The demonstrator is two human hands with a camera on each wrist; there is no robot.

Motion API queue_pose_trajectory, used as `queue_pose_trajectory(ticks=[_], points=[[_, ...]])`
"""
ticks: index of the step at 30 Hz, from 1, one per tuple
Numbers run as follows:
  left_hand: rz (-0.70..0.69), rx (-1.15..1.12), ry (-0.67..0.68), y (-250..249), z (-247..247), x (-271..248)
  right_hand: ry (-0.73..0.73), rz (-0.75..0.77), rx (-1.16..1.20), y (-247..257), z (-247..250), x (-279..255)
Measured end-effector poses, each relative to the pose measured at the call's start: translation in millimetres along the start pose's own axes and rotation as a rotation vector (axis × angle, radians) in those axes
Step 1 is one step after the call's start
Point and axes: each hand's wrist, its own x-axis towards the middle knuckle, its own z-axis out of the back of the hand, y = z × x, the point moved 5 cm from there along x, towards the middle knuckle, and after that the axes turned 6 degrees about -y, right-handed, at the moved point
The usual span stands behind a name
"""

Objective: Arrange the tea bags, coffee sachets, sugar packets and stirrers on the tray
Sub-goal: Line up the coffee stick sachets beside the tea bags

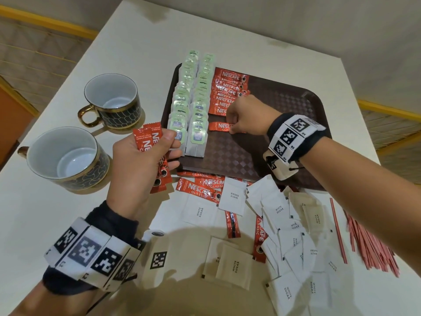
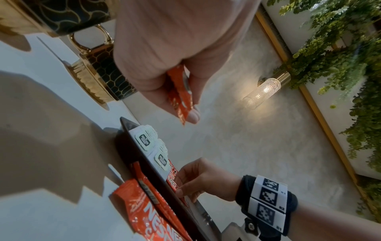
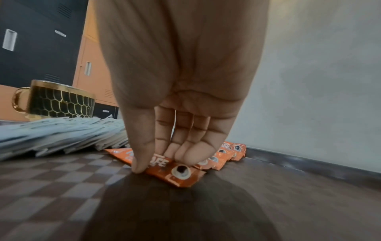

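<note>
While a bundle of Nescafé sachets is gripped in the left hand, a single Nescafé sachet is pinched against the brown tray by the right hand fingers.

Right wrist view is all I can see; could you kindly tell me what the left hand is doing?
Observer: The left hand grips a bunch of coffee sachets above the table, beside the tray.
Operator: Thank you; what is still off the tray?
Observer: The white sugar packets lie scattered on the table at the tray's near edge.
Operator: Anything else?
Observer: The red stirrers lie heaped on the table, right of the sugar packets.
</note>
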Motion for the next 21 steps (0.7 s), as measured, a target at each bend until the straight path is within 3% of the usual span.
queue_pose_trajectory(ticks=[7, 21], points=[[-0.003, -0.001, -0.011, -0.9, 2.0, 0.0, -0.164, -0.049, -0.024, -8.2, 12.5, 5.0], [-0.001, 0.004, -0.01, -1.0, 2.0, 1.3, -0.175, -0.068, -0.024, -5.0, 7.7, 22.6]])
